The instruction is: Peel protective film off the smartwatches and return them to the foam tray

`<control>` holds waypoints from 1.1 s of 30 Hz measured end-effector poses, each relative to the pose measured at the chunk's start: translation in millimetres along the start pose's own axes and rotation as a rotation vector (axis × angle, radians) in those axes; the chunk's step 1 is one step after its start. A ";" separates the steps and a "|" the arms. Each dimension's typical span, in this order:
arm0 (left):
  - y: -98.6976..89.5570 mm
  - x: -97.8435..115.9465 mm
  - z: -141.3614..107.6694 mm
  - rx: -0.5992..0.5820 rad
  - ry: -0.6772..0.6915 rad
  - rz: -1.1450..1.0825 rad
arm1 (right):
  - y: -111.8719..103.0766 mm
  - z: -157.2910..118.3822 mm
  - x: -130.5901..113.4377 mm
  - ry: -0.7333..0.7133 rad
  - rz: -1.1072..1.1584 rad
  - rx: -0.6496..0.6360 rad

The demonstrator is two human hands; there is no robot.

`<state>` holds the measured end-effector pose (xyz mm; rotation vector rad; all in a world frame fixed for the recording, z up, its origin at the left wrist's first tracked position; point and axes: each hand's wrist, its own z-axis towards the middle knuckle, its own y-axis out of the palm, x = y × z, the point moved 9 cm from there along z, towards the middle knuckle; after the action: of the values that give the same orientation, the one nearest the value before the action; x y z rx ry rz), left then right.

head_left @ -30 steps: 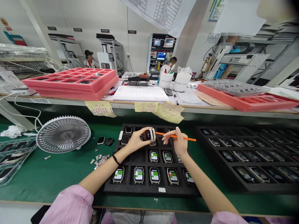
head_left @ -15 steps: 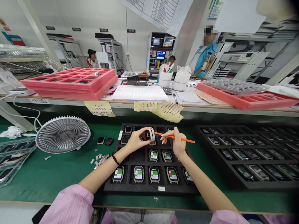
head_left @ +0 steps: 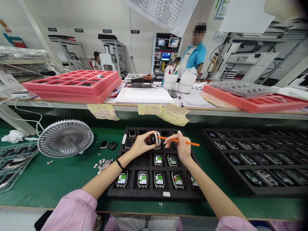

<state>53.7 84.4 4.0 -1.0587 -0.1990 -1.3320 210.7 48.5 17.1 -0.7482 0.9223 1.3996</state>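
Over a black foam tray [head_left: 134,194] on the green bench mat [head_left: 56,181], the person's left hand [head_left: 141,144] is clamped on a smartwatch [head_left: 153,139], gripping it between thumb and fingers with its dark screen turned up toward the camera. The right hand [head_left: 180,148] pinches a slim orange stick [head_left: 179,141] between thumb and fingertips. The stick's tip reaches the watch's right edge; whether it presses there is too small to tell. The two hands are apart but close. The smartwatch is held just above the tray's upper rows, not seated in a compartment. Nearer the person, watches [head_left: 142,179] with green-and-white screens sit in separate compartments. Left of the tray lie two dark watch bodies [head_left: 108,145], paper scraps [head_left: 102,166] and a grey desk fan [head_left: 65,138]. A second black foam tray [head_left: 264,192] holding more watches lies to the right. A black wristband [head_left: 118,163] circles the left wrist; pink sleeves [head_left: 72,211] end partway along both forearms.
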 end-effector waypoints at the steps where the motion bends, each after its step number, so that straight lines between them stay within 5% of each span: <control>1: 0.0 0.1 -0.1 -0.001 0.002 0.004 | 0.1 -0.1 0.2 -0.001 -0.006 0.000; 12: 1.7 -0.9 0.3 -0.009 0.015 0.011 | -1.6 0.5 1.0 -0.007 -0.009 0.012; 17: 2.7 2.9 2.4 -0.021 0.033 0.008 | -16.8 1.7 -6.0 -0.054 -0.060 0.151; 26: 0.4 10.2 1.0 0.052 0.108 0.047 | 18.1 3.6 45.5 0.250 -0.135 -0.134; 33: -2.1 15.5 0.4 0.062 0.105 -0.015 | 18.1 4.3 43.6 0.310 0.039 -0.074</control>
<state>56.7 74.2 15.6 -0.9343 -0.1687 -1.3833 190.8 74.0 -17.5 -1.0279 1.1342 1.3802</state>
